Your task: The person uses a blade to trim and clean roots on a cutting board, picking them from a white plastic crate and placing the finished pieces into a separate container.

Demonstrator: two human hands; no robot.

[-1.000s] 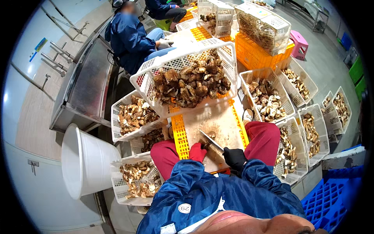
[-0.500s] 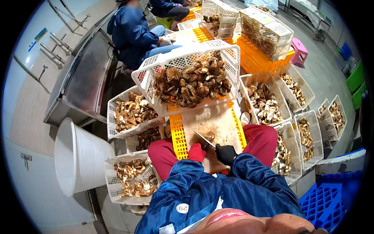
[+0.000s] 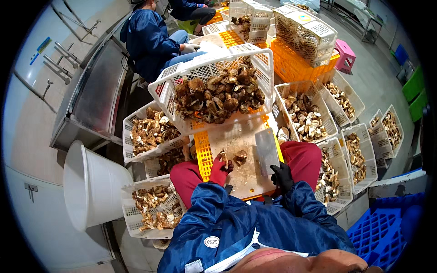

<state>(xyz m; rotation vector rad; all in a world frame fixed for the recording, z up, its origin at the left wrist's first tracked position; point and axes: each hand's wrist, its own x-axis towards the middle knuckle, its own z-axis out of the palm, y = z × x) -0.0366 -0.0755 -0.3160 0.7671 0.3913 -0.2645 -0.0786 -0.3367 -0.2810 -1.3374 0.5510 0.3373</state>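
My left hand (image 3: 219, 173), in a red glove, is closed on a brown mushroom (image 3: 224, 157) at the left side of the pale cutting board (image 3: 236, 132). On the right, my right hand (image 3: 283, 177), in a black glove, grips a wide-bladed knife (image 3: 267, 151). Its blade lies flat-side up over the board's right edge, and the glove hides the handle. Between my hands a second brown mushroom piece (image 3: 240, 158) rests on the board, touched by neither. Beyond it a tilted white crate (image 3: 159, 91) leans toward me, heaped with dark mushrooms (image 3: 221, 95).
White crates of mushrooms stand left (image 3: 128, 136) and right (image 3: 336, 129) of my knees. A tall white tub (image 3: 98, 186) is at the left, below a steel trough (image 3: 98, 86). Ahead, a person (image 3: 148, 41) in blue sits near orange crates (image 3: 291, 63). A pink stool (image 3: 344, 55) stands farther right.
My hands have moved apart. The knife has swung right and turned from edge-on to flat; my left hand has shifted forward and left, its mushroom now showing.
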